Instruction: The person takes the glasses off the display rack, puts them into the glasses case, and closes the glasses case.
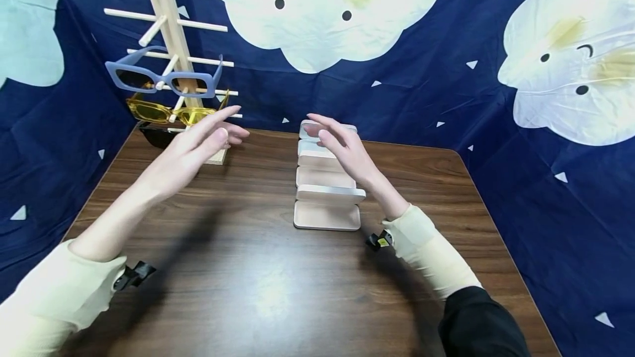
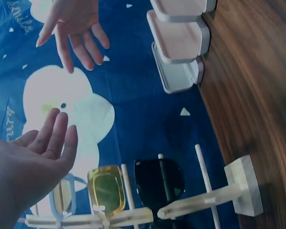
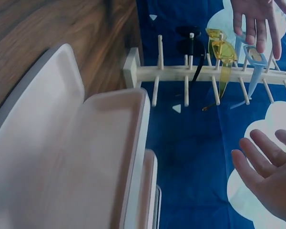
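Eyeglass cases (image 1: 326, 217), three in a row, stood open at one o'clock from the middle of the tabletop (image 1: 248, 269). The shells looked light, stiff and rather smooth, liable to slide; the tray's two short ends, clear of the raised lid, seemed the surest hold. Beyond the nearest case, the right hand (image 1: 349, 149), at one o'clock, and the left hand (image 1: 186, 151), at ten, hung in the air with fingers loosely extended, neither holding anything. Farthest, at eleven o'clock, a wooden stand (image 1: 171, 21) bore, from the top down, blue sunglasses (image 1: 162, 78), yellow sunglasses (image 1: 151, 111) and dark sunglasses (image 1: 156, 136). These appeared light and rigid, probably fragile at the hinges, and best taken by the bridge or frame edge, off the lenses. Views compared: in the head view the right hand overlapped the far cases, whereas both wrist views showed it apart from them. The left wrist view gave the dark lenses, largely concealed in the head view; the right wrist view, a dark temple arm (image 3: 199, 69).
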`<state>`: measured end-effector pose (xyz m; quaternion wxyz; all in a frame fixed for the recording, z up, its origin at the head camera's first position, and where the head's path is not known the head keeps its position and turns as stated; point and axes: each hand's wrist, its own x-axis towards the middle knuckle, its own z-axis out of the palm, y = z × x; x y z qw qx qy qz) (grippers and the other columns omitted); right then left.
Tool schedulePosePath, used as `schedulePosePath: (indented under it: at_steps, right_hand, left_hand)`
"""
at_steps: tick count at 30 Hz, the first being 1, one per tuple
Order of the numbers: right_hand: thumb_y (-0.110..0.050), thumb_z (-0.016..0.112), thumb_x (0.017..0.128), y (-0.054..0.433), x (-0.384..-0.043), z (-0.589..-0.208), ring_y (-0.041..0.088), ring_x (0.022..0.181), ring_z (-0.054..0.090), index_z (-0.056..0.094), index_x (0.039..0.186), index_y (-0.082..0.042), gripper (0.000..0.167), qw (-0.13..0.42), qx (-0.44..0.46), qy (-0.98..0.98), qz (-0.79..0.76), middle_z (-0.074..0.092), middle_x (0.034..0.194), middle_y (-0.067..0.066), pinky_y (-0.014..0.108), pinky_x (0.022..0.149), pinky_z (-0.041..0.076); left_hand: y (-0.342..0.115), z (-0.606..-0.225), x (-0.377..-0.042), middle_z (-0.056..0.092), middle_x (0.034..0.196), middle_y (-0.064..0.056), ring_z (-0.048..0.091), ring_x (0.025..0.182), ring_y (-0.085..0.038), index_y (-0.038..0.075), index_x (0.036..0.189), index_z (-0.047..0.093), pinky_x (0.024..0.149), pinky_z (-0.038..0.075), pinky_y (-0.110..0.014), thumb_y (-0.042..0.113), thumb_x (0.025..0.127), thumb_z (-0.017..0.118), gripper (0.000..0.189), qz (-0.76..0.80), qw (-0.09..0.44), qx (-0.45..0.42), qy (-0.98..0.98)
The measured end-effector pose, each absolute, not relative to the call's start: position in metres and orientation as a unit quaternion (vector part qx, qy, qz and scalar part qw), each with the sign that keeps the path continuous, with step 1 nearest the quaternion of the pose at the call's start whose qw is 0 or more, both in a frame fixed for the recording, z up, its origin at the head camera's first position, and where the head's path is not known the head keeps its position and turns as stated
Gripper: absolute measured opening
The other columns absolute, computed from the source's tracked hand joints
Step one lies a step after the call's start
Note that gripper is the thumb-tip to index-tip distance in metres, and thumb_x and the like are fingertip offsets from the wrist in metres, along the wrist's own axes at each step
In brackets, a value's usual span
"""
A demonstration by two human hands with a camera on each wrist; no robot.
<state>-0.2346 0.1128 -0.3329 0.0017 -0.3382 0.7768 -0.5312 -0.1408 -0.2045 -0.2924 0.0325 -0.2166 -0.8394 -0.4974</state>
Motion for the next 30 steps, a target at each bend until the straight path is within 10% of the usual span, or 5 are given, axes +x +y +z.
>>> schedulePosePath:
  at_steps: [7,30]
  right_hand:
    - [-0.026,0.044,0.11,0.093,-0.24,-0.323,0.036,0.12,0.068,0.055,0.146,-0.005,0.043,0.033,-0.3,0.732,-0.611,0.069,0.129,0.023,0.043,0.097,0.059]
    - [-0.043,0.052,0.106,0.024,-0.257,-0.296,0.04,0.116,0.07,0.063,0.136,-0.008,0.047,0.139,-0.2,0.673,-0.699,0.074,0.116,0.021,0.04,0.09,0.063]
  left_hand:
    - [-0.221,-0.283,-0.141,0.069,0.125,0.009,0.066,0.11,-0.003,0.019,0.159,0.037,0.094,0.05,-0.011,0.026,0.113,0.033,0.047,-0.534,0.06,-0.223,-0.813]
    - [-0.301,-0.265,-0.153,0.077,0.09,0.004,0.066,0.073,-0.006,0.002,0.136,0.063,0.065,0.054,-0.011,0.015,0.106,0.054,0.034,-0.63,0.224,-0.149,-0.728]
